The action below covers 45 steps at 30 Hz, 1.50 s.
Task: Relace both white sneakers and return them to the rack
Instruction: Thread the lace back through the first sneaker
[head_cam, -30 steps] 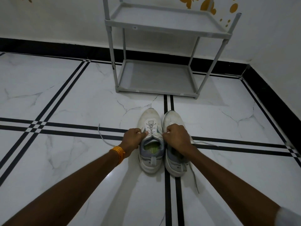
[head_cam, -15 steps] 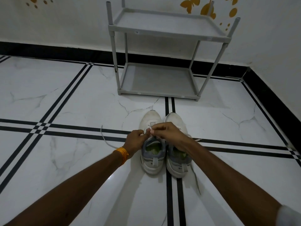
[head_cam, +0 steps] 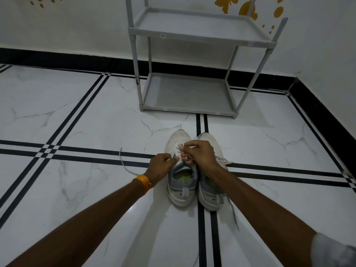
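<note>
On the marble floor [head_cam: 77, 116], crossed by black inlaid stripes, a loose end of white lace [head_cam: 125, 166] trailed off to the left of the shoes and curved back toward the person's left hand [head_cam: 160, 164]. That hand, with an orange thread band [head_cam: 143, 183] at the wrist, was curled closed at the left edge of the left sneaker [head_cam: 181, 182], its fingers pinched together where the lace met them. Just beside it, the right hand [head_cam: 200, 154] reached across from the right and hovered over the lacing of the same shoe, thumb and fingertips closed on a small loop of lace near the top eyelets; more lace showed looped under its lower fingers.

The two white sneakers stood side by side, touching, toes pointing toward the wall, heels toward the person. The right sneaker [head_cam: 210, 193] sat over the paired black stripes, partly hidden by the right forearm, with its own lace [head_cam: 234, 212] spilling loose down its right side onto the floor. Green insoles showed in both openings.

Beyond the toes stood the grey two-tier rack [head_cam: 185, 108], both shelves bare, set against the white wall with its black skirting. Yellow butterfly decals [head_cam: 248, 8] dotted the wall above its right side.
</note>
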Each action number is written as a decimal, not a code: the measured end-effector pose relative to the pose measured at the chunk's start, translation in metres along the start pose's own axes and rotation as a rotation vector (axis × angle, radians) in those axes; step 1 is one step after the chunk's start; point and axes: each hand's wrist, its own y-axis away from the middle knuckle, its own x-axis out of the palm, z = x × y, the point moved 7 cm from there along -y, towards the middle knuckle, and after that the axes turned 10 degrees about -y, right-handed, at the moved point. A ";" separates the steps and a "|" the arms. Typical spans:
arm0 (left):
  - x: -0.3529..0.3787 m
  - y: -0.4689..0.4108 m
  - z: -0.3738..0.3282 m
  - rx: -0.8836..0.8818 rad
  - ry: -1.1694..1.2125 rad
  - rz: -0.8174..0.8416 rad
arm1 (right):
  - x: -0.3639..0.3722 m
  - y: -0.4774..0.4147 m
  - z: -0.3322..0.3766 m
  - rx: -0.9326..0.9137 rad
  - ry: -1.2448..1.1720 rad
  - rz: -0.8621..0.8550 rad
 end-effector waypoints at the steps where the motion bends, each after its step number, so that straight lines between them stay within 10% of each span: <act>1: 0.000 -0.001 0.003 0.000 -0.016 0.003 | 0.002 0.001 0.000 -0.018 0.026 -0.011; 9: -0.045 -0.014 -0.009 0.058 -0.267 -0.136 | -0.006 0.007 -0.010 0.178 -0.252 0.120; 16: -0.022 0.000 -0.039 0.039 0.486 0.026 | 0.000 0.006 -0.007 0.074 -0.115 0.036; 28: -0.013 0.003 -0.046 0.454 -0.158 -0.213 | -0.002 0.011 -0.001 0.163 -0.121 0.195; 45: -0.016 0.006 -0.044 0.353 -0.064 -0.245 | -0.001 0.010 -0.002 0.160 -0.069 0.164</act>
